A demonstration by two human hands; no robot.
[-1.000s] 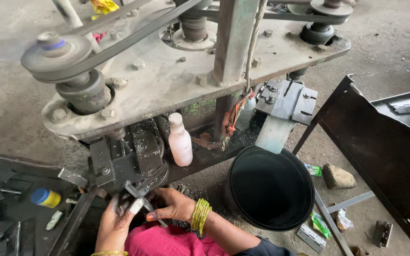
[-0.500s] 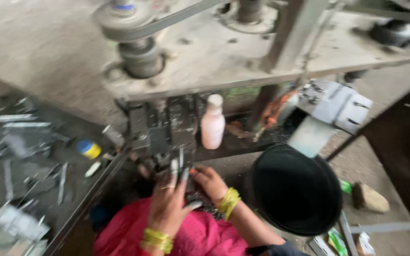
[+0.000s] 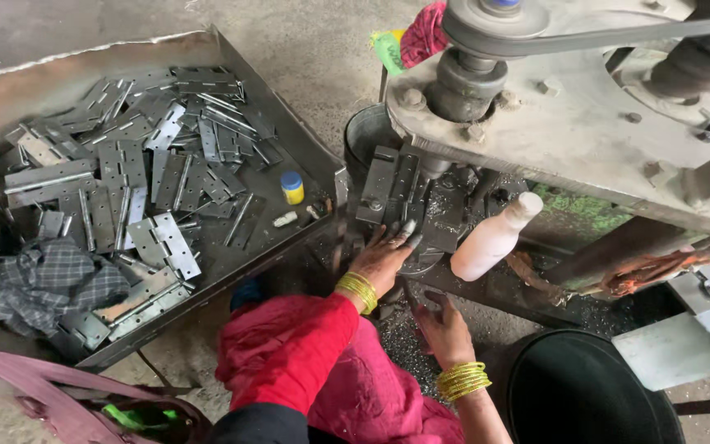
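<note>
Head view: the left hand (image 3: 381, 261) is laid on the dark die block (image 3: 408, 193) of the press (image 3: 585, 123), its fingers (image 3: 400, 234) stretched forward and held close together, pressing a small metal piece (image 3: 411, 233) against the block; whether the piece is pinched cannot be told. The right hand (image 3: 445, 329) is held lower, just beside the block's base, fingers loosely curled and holding nothing that can be seen. A pale bottle (image 3: 491, 238) is stood tilted just right of the block. A black tub (image 3: 593, 395) is placed at lower right. To the left, a metal tray (image 3: 289, 74) is filled with hinges (image 3: 154, 181).

The fingertips could be crushed if the press were cycled while they rest on the block, since they lie right under the tool. The bottle could be knocked over by the wrist, being so near. Sharp hinge edges and swarf could cut a bare hand.

Counted: two hands, one bottle, one tub, one tray, one small yellow-and-blue container (image 3: 292, 187) in the tray, one checked cloth (image 3: 39, 279). The hinges are too many and too overlapped to be counted; dozens are judged.
</note>
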